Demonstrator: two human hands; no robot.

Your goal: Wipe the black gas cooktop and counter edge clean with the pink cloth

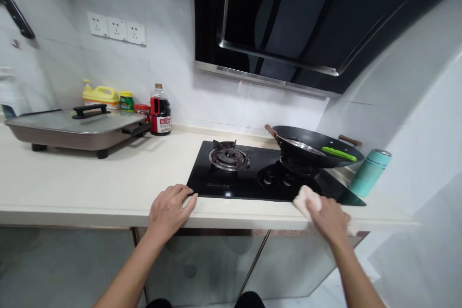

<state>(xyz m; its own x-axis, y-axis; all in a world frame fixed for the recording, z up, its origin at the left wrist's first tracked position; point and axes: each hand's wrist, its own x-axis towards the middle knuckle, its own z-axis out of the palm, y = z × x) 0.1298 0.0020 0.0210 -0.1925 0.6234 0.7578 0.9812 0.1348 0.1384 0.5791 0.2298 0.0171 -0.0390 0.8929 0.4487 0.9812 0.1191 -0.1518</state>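
Observation:
My right hand grips a pale pinkish-white cloth at the front right edge of the black gas stove. Part of the cloth pokes out beyond the fingers. Resting on the pale countertop, my left hand lies with fingers spread, its fingertips at the stove's front left corner. Behind it is the left burner, bare. On the right burner stands a black wok with wooden handles; a green-handled utensil lies in it.
A teal bottle leans beside the wok. An electric pan with a glass lid occupies the left counter. Behind it are a soy sauce bottle and a yellow jug. The black range hood overhangs the stove.

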